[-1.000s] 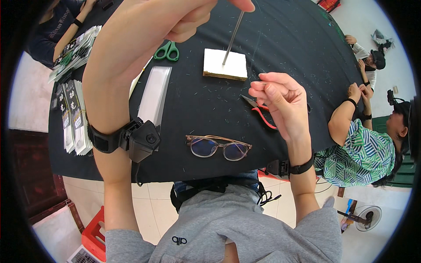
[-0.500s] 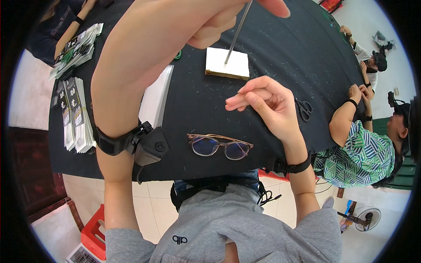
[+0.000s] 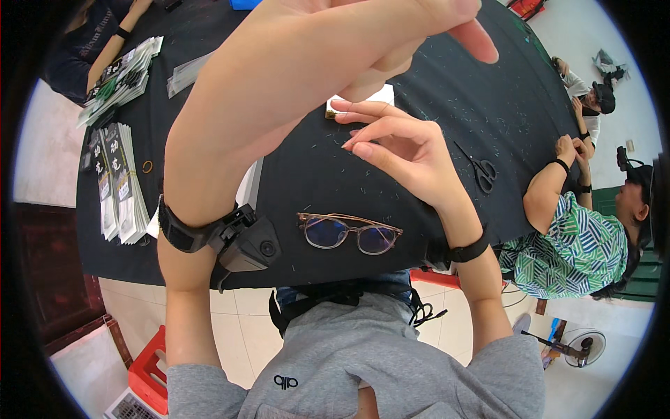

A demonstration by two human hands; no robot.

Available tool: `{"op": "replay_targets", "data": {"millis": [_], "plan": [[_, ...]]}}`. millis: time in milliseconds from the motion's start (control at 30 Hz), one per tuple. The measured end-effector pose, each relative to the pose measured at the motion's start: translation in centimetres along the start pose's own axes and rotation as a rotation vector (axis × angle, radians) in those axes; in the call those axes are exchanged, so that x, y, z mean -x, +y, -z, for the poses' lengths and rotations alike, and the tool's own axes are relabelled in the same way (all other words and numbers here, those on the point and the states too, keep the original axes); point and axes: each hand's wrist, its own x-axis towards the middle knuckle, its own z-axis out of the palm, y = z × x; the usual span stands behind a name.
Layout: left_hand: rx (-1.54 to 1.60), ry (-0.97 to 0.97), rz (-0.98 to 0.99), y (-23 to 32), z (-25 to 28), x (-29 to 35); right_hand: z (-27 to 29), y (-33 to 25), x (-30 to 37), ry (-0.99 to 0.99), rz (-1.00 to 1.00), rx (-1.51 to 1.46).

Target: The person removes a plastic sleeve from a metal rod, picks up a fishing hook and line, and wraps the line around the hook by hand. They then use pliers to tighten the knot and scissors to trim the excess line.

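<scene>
The left hand fills the upper middle of the frame, raised close to the camera, its fingers curled inward with one fingertip jutting to the upper right; whether anything is pinched inside them cannot be told. Just below it, at centre frame, the right hand is lifted over the black table, thumb and first fingers drawn narrowly together toward the left, the tips nearly meeting; nothing can be made out between them. A pale block lies on the table in the upper middle, mostly hidden behind the two hands, showing just above the right fingertips and below the left palm.

A pair of eyeglasses rests near the table's lower edge, below the right hand. Black scissors lie to the right of that hand's wrist. Stacks of packets sit at the left. Another person in a green patterned shirt sits at the right edge.
</scene>
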Motion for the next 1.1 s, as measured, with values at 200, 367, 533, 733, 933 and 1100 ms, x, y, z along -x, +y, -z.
{"op": "replay_targets", "data": {"millis": [200,367,533,733,933,1100], "plan": [[-0.075,-0.018,-0.014,0.3,0.0,0.3,-0.5,0.1,-0.2,-0.099,-0.13,-0.179],[-0.081,0.052,-0.031,0.2,-0.3,0.5,-0.4,-0.2,0.0,-0.111,-0.13,-0.187],[0.04,0.027,0.036,0.5,0.0,0.2,-0.2,-0.6,0.5,-0.097,-0.16,-0.228],[0.058,-0.061,0.032,0.1,0.8,-0.1,-0.2,-0.5,0.9,-0.057,-0.122,-0.212],[-0.431,-0.207,-0.163,0.8,2.6,1.0,1.8,-1.9,2.0,0.056,0.049,0.351],[-0.641,-0.24,0.031,2.4,2.3,3.0,4.2,-4.9,3.1,0.323,0.275,0.742]]}}
